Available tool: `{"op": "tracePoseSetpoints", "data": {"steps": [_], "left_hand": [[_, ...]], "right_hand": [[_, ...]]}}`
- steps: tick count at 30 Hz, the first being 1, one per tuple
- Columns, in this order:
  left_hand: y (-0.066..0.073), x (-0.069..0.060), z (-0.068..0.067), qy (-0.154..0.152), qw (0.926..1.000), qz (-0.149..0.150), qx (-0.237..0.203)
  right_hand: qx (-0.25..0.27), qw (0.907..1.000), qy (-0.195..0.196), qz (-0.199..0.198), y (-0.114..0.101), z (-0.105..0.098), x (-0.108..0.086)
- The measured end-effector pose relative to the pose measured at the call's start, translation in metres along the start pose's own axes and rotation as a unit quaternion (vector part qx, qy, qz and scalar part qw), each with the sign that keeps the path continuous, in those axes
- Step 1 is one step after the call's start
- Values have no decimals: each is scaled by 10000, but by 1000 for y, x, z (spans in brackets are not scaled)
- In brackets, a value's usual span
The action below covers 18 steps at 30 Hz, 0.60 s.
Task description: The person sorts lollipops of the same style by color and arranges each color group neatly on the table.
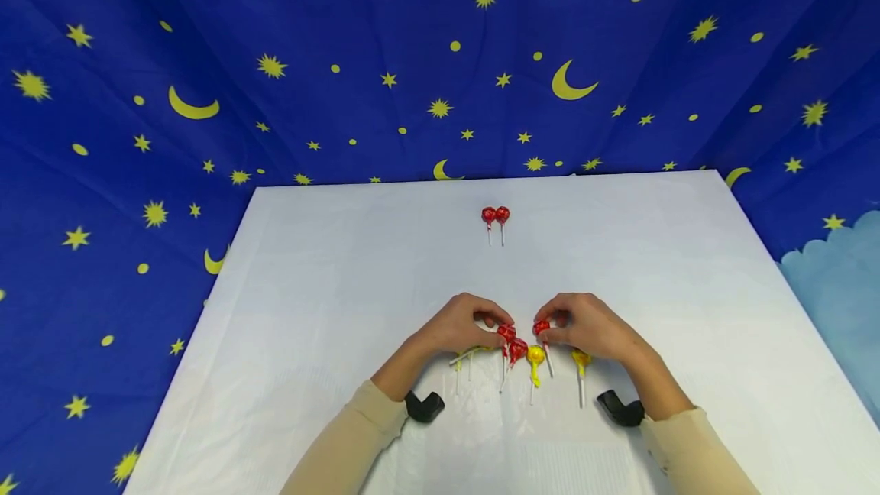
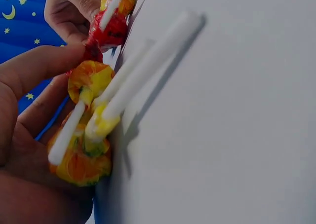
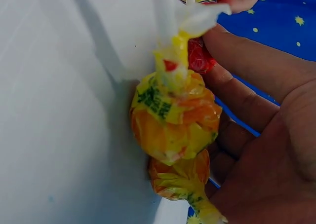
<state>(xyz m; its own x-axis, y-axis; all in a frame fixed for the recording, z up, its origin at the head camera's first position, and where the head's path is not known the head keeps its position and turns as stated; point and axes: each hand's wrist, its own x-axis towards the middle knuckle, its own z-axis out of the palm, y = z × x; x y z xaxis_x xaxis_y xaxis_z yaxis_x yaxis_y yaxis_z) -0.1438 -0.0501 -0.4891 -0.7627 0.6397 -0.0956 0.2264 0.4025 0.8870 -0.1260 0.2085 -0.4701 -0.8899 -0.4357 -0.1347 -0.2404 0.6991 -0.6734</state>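
With the loose red lollipop (image 1: 518, 351) as dial centre, a near yellow lollipop (image 1: 535, 357) lies at 4 o'clock, an outer yellow lollipop (image 1: 581, 359) at 3. The left hand (image 1: 459, 325) pinches one red head (image 1: 508, 332) at 11; the right hand's (image 1: 593, 327) grip pinches another red head (image 1: 541, 326) toward 1. Farther up the worktop (image 1: 330, 266), a red pair (image 1: 496, 215) lies at 12.

Crowded sticks could snag, perhaps dragging the loose one along.

The left-wrist view shows yellow heads (image 2: 81, 162) bunched by the palm, mostly hidden in the head view; the right-wrist view shows two yellow wrappers (image 3: 175, 123).
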Motion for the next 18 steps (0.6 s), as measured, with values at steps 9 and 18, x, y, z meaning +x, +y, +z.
{"op": "tracePoseSetpoints", "data": {"steps": [9, 18], "left_hand": [[-3, 0, -6, 158, 9997, 93, -177], [0, 3, -15, 533, 9978, -225, -339]], "right_hand": [[108, 9999, -38, -13, -1, 1, -1], [127, 9999, -19, 27, -2, 3, -1]]}}
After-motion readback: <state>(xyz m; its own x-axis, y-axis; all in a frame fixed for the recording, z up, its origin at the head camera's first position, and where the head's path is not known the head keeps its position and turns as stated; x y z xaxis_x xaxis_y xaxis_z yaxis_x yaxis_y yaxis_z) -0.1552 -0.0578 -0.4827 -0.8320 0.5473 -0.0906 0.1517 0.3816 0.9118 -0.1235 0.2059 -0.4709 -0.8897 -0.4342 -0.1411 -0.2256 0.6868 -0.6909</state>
